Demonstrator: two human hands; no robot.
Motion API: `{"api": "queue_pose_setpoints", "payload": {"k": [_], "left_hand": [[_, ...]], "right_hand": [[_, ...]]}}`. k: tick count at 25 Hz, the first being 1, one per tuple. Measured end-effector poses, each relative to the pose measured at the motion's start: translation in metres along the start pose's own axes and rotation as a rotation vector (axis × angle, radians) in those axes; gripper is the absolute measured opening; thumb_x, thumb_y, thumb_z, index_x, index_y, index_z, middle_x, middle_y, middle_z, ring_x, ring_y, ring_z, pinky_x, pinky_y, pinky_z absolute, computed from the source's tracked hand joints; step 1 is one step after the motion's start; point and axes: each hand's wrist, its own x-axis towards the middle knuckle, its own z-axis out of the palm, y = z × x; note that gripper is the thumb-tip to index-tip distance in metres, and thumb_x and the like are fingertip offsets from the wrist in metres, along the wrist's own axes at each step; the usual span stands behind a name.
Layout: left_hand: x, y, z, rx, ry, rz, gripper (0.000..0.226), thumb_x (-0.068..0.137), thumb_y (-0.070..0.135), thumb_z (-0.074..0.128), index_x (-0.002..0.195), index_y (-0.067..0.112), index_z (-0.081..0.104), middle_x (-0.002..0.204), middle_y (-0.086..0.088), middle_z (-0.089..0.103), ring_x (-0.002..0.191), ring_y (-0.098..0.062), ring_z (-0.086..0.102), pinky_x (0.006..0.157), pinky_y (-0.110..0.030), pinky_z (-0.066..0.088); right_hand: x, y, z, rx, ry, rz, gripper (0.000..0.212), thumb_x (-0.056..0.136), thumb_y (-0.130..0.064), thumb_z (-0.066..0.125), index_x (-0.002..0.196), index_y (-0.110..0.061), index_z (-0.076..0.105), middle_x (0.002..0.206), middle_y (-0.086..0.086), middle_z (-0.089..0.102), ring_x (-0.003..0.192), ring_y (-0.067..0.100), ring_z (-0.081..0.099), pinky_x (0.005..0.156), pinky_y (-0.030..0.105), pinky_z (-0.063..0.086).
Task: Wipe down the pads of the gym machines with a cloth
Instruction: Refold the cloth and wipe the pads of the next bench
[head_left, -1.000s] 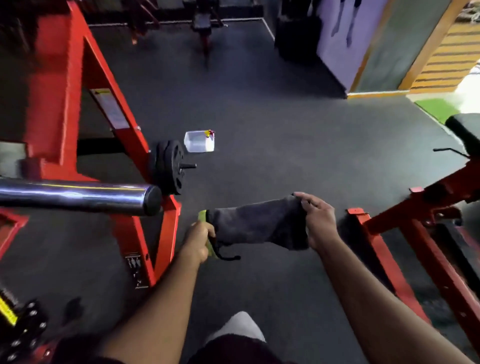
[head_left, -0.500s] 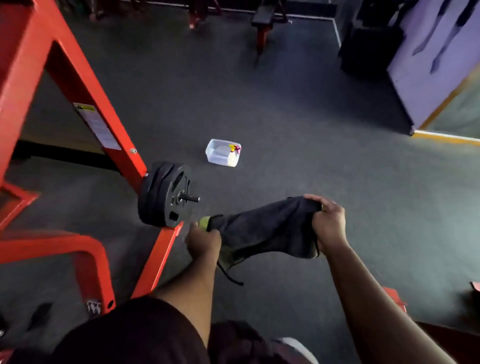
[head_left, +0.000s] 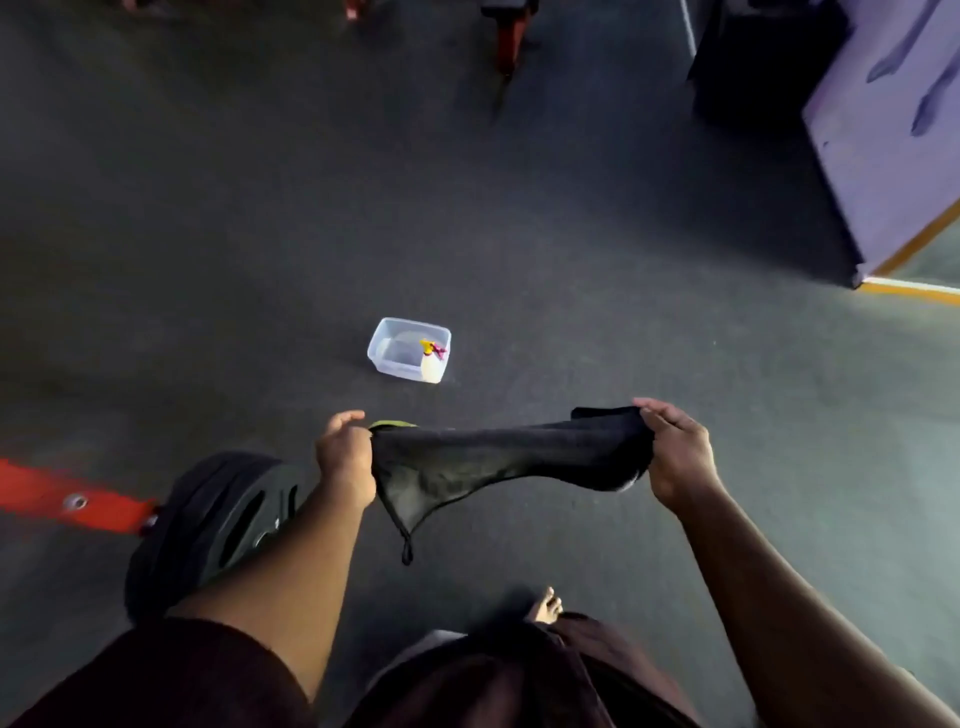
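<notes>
A dark grey cloth (head_left: 498, 457) with a green edge hangs stretched between both hands above the dark floor. My left hand (head_left: 345, 457) grips its left end, and a corner with a loop dangles below. My right hand (head_left: 675, 457) pinches the bunched right end. No machine pad shows in this view.
A clear plastic tub (head_left: 408, 348) with a small spray bottle (head_left: 431, 361) stands on the floor just ahead. Black weight plates (head_left: 208, 525) on a red frame arm (head_left: 62, 499) sit at lower left. A purple wall (head_left: 893, 130) rises at right. Red equipment legs (head_left: 506, 36) stand far back.
The view has swung down and forward toward the tub. The red rack has slid out to the left. Both hands still hold the cloth, now pulled wider apart.
</notes>
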Motion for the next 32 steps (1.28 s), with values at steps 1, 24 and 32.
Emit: {"api": "queue_pose_setpoints", "payload": {"k": [1,24,32], "left_hand": [[0.015,0.022,0.023,-0.039,-0.038,0.002,0.043,0.073,-0.012,0.041,0.081,0.022,0.066,0.086,-0.011,0.06,0.084,-0.023,0.053,0.067,-0.031,0.041],[0.464,0.562,0.607,1.583,-0.691,0.719,0.104,0.074,0.008,0.065,0.154,0.04,0.007,0.092,-0.007,0.057,0.069,-0.02,0.054,0.06,-0.027,0.041],[0.633,0.731,0.837,0.41,-0.498,0.221,0.033,0.072,0.0,0.065,0.103,0.008,0.055,0.091,-0.009,0.061,0.092,-0.023,0.06,0.076,-0.032,0.048]], "right_hand": [[0.035,-0.02,0.008,-0.038,-0.009,-0.014,0.02,0.097,-0.005,0.054,0.094,-0.013,0.072,0.095,0.011,0.068,0.089,0.024,0.06,0.079,0.035,0.05],[0.757,-0.456,0.497,-0.791,-0.132,-0.859,0.014,0.085,-0.008,0.071,0.098,-0.01,0.076,0.129,0.001,0.061,0.105,0.009,0.057,0.088,0.009,0.03],[0.963,-0.512,0.626,-0.667,-0.314,-1.09,0.014,0.074,-0.01,0.079,0.088,-0.008,0.079,0.081,0.006,0.076,0.071,0.022,0.071,0.07,0.022,0.05]]}}
